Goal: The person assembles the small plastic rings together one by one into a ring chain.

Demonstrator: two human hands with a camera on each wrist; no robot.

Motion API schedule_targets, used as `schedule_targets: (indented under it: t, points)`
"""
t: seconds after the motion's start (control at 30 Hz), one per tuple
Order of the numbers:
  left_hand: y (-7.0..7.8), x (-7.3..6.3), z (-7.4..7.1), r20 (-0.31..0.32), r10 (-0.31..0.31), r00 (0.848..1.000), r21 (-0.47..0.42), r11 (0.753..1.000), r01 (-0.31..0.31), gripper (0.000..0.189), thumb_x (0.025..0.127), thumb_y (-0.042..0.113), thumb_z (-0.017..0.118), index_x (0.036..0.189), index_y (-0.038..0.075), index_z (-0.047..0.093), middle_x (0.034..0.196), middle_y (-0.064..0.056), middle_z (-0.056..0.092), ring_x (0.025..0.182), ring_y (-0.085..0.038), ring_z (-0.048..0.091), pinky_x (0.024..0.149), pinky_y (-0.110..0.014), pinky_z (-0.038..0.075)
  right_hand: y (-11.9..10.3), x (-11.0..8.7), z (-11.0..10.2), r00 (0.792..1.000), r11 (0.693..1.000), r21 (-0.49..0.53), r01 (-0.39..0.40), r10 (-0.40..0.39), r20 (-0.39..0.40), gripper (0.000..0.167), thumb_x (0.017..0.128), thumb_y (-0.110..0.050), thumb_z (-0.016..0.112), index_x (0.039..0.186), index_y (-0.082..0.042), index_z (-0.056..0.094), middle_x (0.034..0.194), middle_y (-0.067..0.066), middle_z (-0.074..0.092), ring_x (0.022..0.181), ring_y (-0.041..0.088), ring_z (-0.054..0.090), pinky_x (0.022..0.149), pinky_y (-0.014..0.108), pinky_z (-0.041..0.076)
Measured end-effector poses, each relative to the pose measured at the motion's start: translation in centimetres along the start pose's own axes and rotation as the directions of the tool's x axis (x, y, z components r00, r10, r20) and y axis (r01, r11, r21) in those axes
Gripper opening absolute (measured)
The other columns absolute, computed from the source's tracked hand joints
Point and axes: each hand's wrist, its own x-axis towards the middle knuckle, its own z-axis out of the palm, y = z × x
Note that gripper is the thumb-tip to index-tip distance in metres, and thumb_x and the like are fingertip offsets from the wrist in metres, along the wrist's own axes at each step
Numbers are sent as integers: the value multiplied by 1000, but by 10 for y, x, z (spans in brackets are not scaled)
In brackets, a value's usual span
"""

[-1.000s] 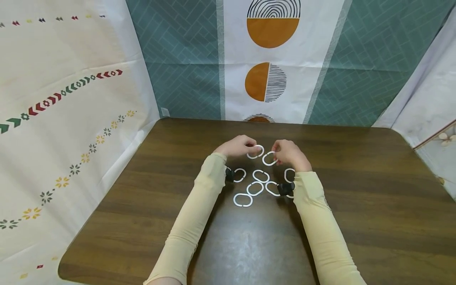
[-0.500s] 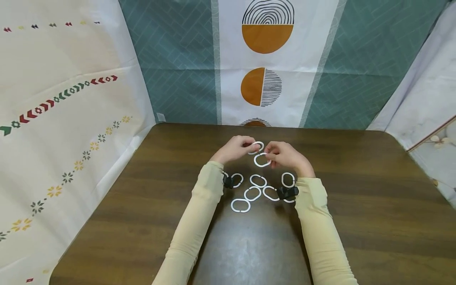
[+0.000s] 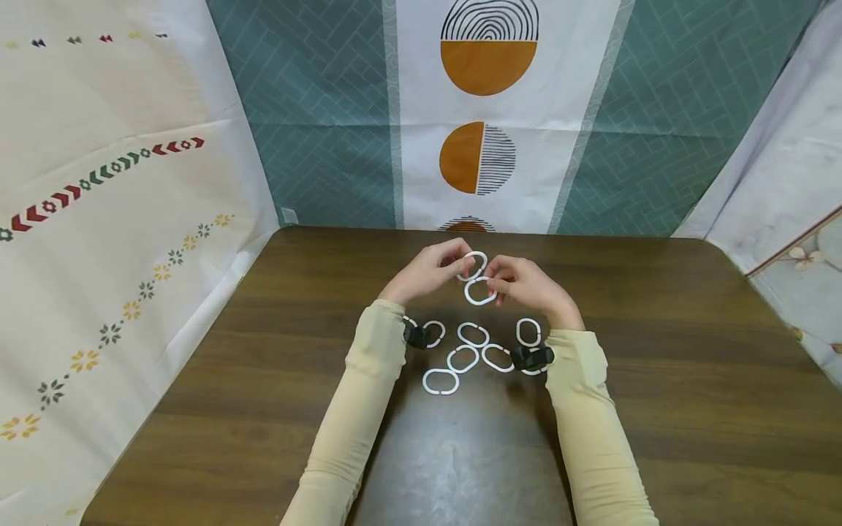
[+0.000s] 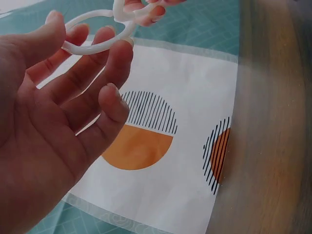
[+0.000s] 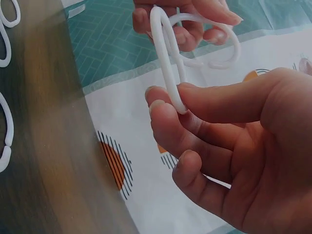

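Closely paired, a person's left hand [image 3: 426, 273] and right hand [image 3: 531, 288] hover above the tabletop [image 3: 664, 336], fingers narrowed in pinches: the left holds one white oval link [image 5: 237, 46], the right a second white oval link [image 5: 166, 63]. The pair appear to touch; whether they interlock cannot be told. An off-angle push could twist either from its light fingertip hold, likely dropping it toward the loose links [image 3: 441, 370] nearby.

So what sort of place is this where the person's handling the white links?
Likely a makeshift indoor tabletop setup: a wood-look table, a teal-and-white patterned cloth behind it, and a pale decorated cloth along the left.
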Motion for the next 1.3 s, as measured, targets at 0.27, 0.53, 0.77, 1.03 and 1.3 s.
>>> schedule_targets:
  t: [0.27, 0.53, 0.77, 1.03, 1.3]
  points:
    - [-1, -4, 2, -16, 15, 1000, 25, 1000, -15, 12, 100, 21, 54, 100, 10, 59, 83, -8, 61, 83, -30, 62, 73, -30, 48, -3, -4, 0, 998, 999, -48, -17, 14, -59, 8, 94, -4, 56, 100, 2, 59, 74, 17, 68, 59, 20, 64, 63, 27, 45]
    - [-2, -5, 4, 13, 34, 999, 8, 999, -34, 17, 101, 18, 52, 102, 2, 58, 84, -14, 60, 85, -37, 63, 80, -43, 51, 1, -6, -3, 994, 1000, -21, -12, 10, -109, 10, 94, -5, 57, 100, 2, 59, 78, 22, 68, 60, 24, 65, 66, 27, 45]
    - [-1, -6, 7, 77, 30, 997, 22, 999, -32, 18, 101, 21, 52, 102, 5, 59, 86, -13, 61, 84, -31, 61, 82, -41, 53, 2, -8, 0, 992, 1000, 12, -15, 16, -126, 11, 94, -8, 59, 101, 0, 61, 76, 20, 69, 59, 29, 66, 64, 29, 48]
    - [-4, -4, 10, 97, 8, 995, 35, 999, -12, 14, 101, 23, 52, 100, 10, 58, 83, -6, 61, 87, -37, 61, 75, -30, 51, -2, -8, -2, 991, 1000, 23, -17, 19, -133, 12, 95, -12, 60, 101, -2, 61, 73, 18, 70, 56, 21, 64, 63, 32, 51]
    - [-4, 0, 9, 102, -25, 994, 31, 999, 22, 19, 102, 22, 48, 101, 6, 58, 82, -9, 64, 82, -30, 63, 84, -46, 51, -1, -9, -8, 987, 999, 12, -30, 32, -155, 13, 95, -10, 59, 103, 0, 60, 73, 18, 70, 59, 24, 65, 62, 32, 50]
